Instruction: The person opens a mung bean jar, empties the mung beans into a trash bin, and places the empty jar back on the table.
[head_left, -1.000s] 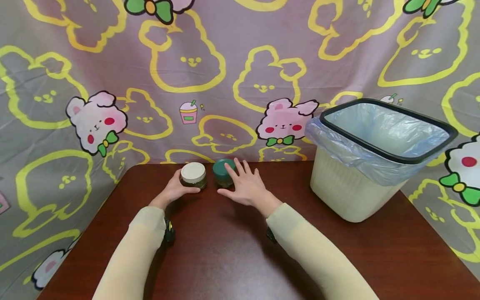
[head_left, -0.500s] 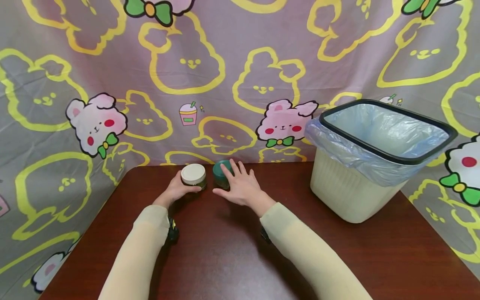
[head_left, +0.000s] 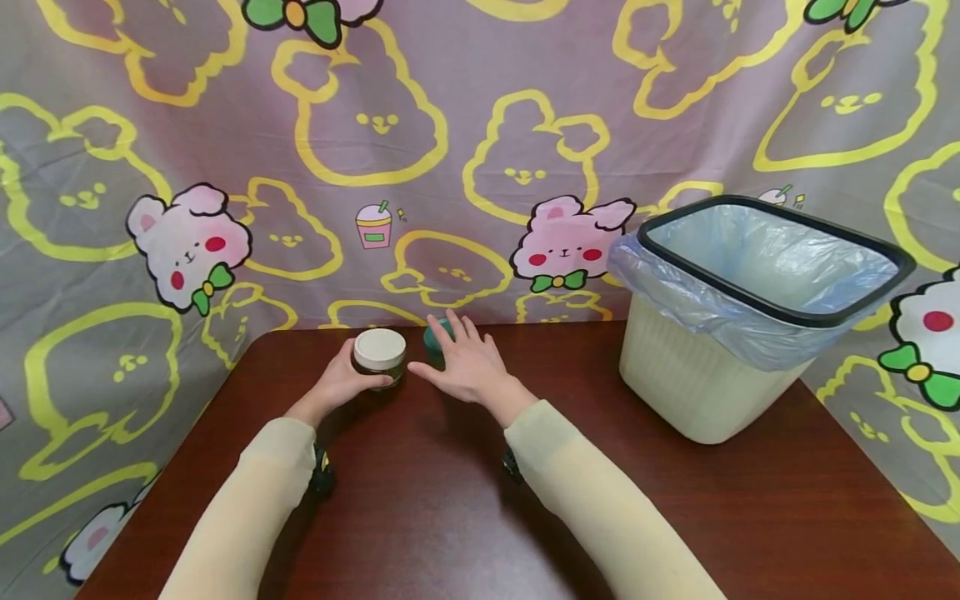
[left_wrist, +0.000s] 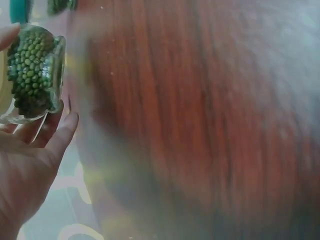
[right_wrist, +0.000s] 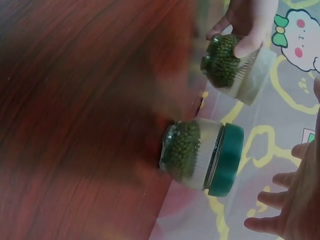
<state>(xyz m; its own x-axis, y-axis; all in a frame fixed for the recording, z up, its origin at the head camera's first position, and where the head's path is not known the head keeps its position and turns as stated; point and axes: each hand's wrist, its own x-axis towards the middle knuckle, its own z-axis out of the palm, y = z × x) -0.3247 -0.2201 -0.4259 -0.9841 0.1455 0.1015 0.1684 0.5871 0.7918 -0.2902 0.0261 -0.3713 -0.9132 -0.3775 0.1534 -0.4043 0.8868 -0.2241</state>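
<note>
My left hand [head_left: 336,385] grips a clear jar [left_wrist: 34,70] of green beans, its thumb and fingers around the side. This jar's lid [head_left: 380,348] is off-white. In the right wrist view the held jar looks slightly raised and tilted. A second jar of green beans [right_wrist: 182,152], with a dark green lid [right_wrist: 227,160], stands upright to its right. My right hand [head_left: 468,367] is spread over that jar's near side in the head view, hiding most of it. From the right wrist view, those outstretched fingers are apart from the green lid.
A cream bin [head_left: 697,375] with a black rim and a bluish plastic liner [head_left: 795,333] stands on the right of the brown wooden table [head_left: 420,500]. A patterned cloth [head_left: 465,125] hangs right behind the table's back edge.
My left hand has drawn the white-lidded jar slightly left and up off the table. My right hand has shifted left, covering more of the green-lidded jar.
</note>
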